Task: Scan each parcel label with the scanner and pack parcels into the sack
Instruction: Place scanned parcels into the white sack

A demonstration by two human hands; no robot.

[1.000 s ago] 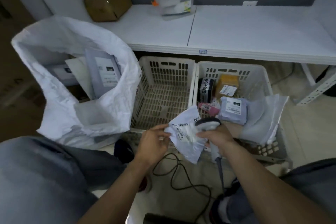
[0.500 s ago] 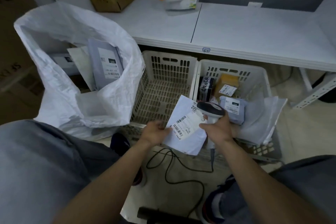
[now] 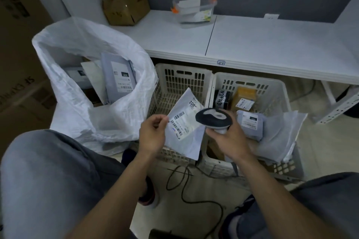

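My left hand (image 3: 153, 135) pinches the left edge of a white flat parcel (image 3: 185, 132), label with barcodes facing up. My right hand (image 3: 228, 141) grips the handle of a corded scanner (image 3: 213, 118), its dark head close over the parcel's right side. Both are held above the baskets' front rims. The white woven sack (image 3: 77, 114) stands open at the left with several grey and white parcels (image 3: 118, 79) inside. More parcels lie in the right basket (image 3: 277, 91): a black box (image 3: 221, 100), a yellow packet (image 3: 243, 99), a grey bag (image 3: 250, 124).
The left basket (image 3: 182, 81) beside the sack shows only its slotted floor. A white table (image 3: 252, 48) runs behind the baskets, bearing a clear plastic tub (image 3: 194, 10) and a cardboard box (image 3: 124, 7). The scanner's black cable (image 3: 184, 186) loops on the floor between my knees.
The parcel has been flattened and turned so its label faces up. Both hands rose slightly, and the scanner head now sits beside the label instead of over crumpled wrapping.
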